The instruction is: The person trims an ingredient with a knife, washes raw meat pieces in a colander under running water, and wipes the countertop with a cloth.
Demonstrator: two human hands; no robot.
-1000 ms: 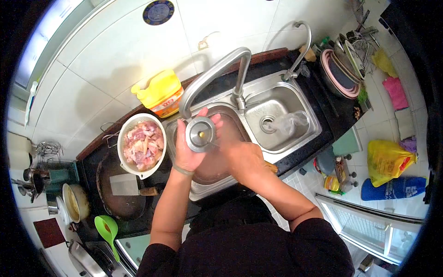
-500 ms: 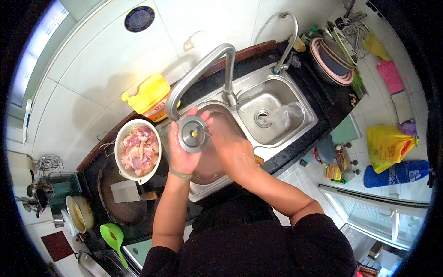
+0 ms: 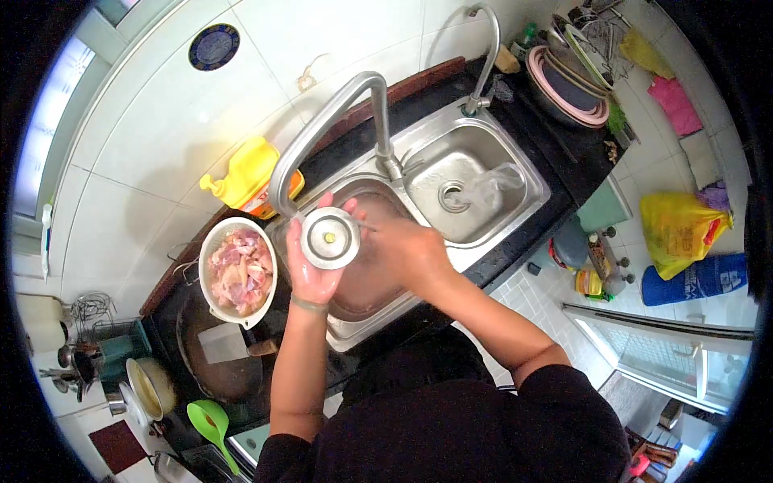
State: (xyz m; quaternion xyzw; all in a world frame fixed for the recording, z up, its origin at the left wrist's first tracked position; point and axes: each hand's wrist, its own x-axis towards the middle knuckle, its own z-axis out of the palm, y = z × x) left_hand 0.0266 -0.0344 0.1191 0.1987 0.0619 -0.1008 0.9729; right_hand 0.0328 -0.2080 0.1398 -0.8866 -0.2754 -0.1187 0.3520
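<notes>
My left hand [image 3: 314,274] is palm up under the faucet spout, holding a round metal strainer-like disc [image 3: 329,238] with a small yellowish centre. Close at its right, my right hand [image 3: 411,256] is closed around something thin that reaches toward the disc's edge; blur hides most of it. Both hands are over the left sink basin [image 3: 366,304], which holds cloudy reddish water. The curved steel faucet [image 3: 326,121] arches above the disc. Left of the hands stands a white colander [image 3: 208,294] of raw meat pieces [image 3: 241,270].
A yellow jug [image 3: 254,173] stands behind the meat. A cleaver [image 3: 224,344] lies on a round dark board at the left, near a green ladle [image 3: 209,420]. The right basin [image 3: 475,221] holds a clear plastic bag [image 3: 491,187]. Stacked basins [image 3: 568,88] stand at the far right.
The view has shifted, so the sink and faucet appear farther left. My hands keep hold at the same place under the spout, and the disc's tilt has changed slightly.
</notes>
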